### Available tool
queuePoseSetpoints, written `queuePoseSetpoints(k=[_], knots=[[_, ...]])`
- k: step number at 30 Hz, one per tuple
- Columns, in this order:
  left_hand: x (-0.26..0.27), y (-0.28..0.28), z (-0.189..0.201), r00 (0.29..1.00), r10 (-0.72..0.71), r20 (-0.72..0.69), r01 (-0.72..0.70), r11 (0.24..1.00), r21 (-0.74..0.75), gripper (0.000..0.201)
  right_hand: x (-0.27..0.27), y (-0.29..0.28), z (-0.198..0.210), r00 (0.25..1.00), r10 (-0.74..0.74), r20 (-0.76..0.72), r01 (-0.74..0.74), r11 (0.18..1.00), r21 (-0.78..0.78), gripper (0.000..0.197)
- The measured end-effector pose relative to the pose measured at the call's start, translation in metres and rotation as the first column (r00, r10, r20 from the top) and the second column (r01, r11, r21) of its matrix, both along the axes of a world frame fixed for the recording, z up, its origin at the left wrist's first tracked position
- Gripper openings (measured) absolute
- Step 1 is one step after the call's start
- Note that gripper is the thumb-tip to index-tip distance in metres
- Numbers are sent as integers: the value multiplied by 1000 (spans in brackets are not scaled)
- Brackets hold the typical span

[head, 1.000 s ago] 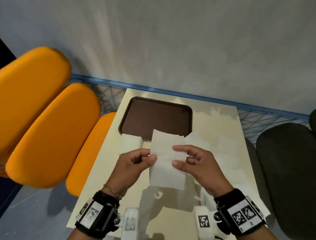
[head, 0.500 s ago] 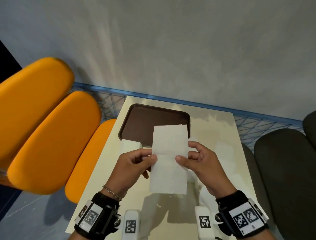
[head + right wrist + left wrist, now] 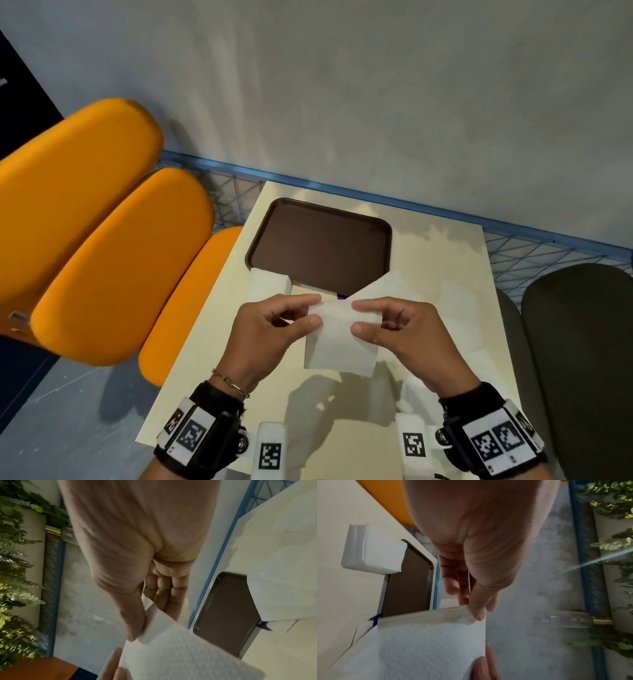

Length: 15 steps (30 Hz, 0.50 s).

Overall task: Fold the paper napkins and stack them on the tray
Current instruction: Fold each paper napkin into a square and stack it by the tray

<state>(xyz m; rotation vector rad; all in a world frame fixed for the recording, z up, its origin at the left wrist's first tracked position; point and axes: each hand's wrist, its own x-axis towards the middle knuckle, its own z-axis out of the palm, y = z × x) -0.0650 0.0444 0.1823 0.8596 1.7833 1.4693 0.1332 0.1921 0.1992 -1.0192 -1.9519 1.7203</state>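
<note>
Both hands hold one white paper napkin (image 3: 337,337) in the air above the cream table (image 3: 212,346), its top half folded down. My left hand (image 3: 274,322) pinches the napkin's (image 3: 426,646) left edge at the fold between thumb and fingers. My right hand (image 3: 394,325) pinches the right edge of the napkin (image 3: 178,654) the same way. The brown tray (image 3: 318,245) lies bare beyond the hands. A small stack of folded napkins (image 3: 269,282) sits on the table at the tray's near left corner, also seen as a white stack (image 3: 371,550) from the left wrist.
Loose unfolded napkins (image 3: 445,301) lie on the table to the right of the hands. Orange seat cushions (image 3: 113,260) line the table's left side and a dark chair (image 3: 579,359) stands at the right. A blue wire fence (image 3: 534,250) and grey wall lie behind.
The napkin's upper half, standing tall half a second ago, has been folded down toward me, so the sheet is now about half as long. Both hands moved closer together at the fold.
</note>
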Motion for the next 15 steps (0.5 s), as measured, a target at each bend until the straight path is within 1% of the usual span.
queuePoseSetpoints(k=[2,4,7,9,10,11,12,13,14,15], knots=[[-2,-2,3,997,-31,-67,31,1000,-2,31,2,3,0,999,28,36,-29,999,27,47],[-4,-2,4,986,-44,-160,45,999,-1,30,4,3,6,998,41,41,-42,999,32,41],[-4,-1,5,942,-54,-331,48,998,-28,24,1,2,15,997,52,64,-55,998,41,35],[-2,0,7,912,-66,-405,54,998,-40,21,-1,1,17,991,64,119,-75,992,97,31],[-1,1,8,905,-69,-420,57,998,-41,20,-1,2,17,985,55,162,-80,985,156,31],[0,1,10,899,-72,-431,60,997,-40,18,-1,3,15,975,38,218,-91,966,241,33],[0,2,11,895,-76,-440,66,997,-39,17,-1,5,14,959,17,285,-121,929,350,39],[1,3,12,890,-83,-449,74,997,-39,16,-1,6,14,935,4,355,-177,872,457,49],[2,4,12,884,-94,-459,83,996,-44,15,-3,6,15,909,2,417,-245,812,530,59],[3,5,14,878,-106,-466,94,994,-49,16,-6,4,19,888,13,459,-304,766,566,66]])
